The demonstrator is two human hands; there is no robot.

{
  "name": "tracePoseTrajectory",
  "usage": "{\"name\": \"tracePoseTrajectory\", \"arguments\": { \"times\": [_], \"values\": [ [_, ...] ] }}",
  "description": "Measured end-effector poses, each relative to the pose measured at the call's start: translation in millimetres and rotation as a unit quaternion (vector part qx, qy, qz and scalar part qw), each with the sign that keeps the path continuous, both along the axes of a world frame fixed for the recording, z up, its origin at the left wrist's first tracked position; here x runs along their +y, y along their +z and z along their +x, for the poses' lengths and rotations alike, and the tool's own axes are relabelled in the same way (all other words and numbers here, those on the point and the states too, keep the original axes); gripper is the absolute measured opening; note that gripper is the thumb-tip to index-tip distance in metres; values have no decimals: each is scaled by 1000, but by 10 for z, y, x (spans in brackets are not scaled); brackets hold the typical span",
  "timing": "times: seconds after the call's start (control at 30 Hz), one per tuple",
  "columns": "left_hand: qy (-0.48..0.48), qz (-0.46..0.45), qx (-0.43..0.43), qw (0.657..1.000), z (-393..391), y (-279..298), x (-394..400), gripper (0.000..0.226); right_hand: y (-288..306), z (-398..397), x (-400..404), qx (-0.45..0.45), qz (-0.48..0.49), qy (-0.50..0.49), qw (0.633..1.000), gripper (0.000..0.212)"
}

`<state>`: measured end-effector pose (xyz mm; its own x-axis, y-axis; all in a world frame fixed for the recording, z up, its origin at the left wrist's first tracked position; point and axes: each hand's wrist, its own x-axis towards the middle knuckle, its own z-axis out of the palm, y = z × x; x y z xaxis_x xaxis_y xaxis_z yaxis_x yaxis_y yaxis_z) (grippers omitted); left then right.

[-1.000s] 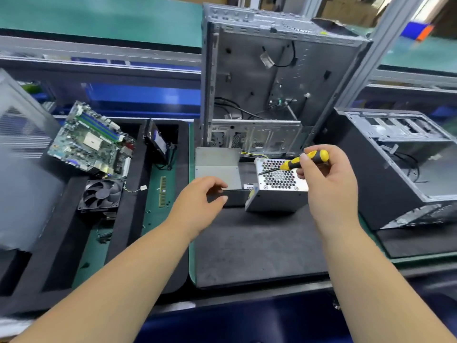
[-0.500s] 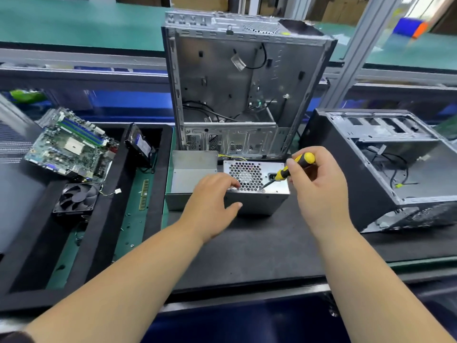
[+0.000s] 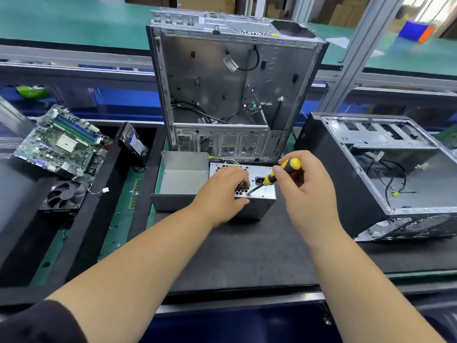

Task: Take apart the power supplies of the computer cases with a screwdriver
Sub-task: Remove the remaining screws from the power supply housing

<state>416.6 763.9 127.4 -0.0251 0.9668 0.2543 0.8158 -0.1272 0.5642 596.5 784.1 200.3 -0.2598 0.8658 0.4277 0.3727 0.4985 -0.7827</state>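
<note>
motherboard point(image 3: 61, 142), cooling fan point(image 3: 64, 195), hard drive point(image 3: 133, 143), RAM stick point(image 3: 135, 193)

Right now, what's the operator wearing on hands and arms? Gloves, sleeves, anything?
No gloves: the left hand and the right hand are bare, with no rings, watch or wristbands visible. Both forearms are bare. A dark sleeve shows at the left upper arm, bottom-left corner. No sleeve is visible on the right arm.
</note>
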Motion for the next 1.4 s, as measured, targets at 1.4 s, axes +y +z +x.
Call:
{"name": "tracePoseTrajectory", "arguments": {
  "times": [1.4],
  "values": [
    [18,-45,-92,995,47,19,42,24,236,-71,30,-191,23,46,980,19]
  ]
}}
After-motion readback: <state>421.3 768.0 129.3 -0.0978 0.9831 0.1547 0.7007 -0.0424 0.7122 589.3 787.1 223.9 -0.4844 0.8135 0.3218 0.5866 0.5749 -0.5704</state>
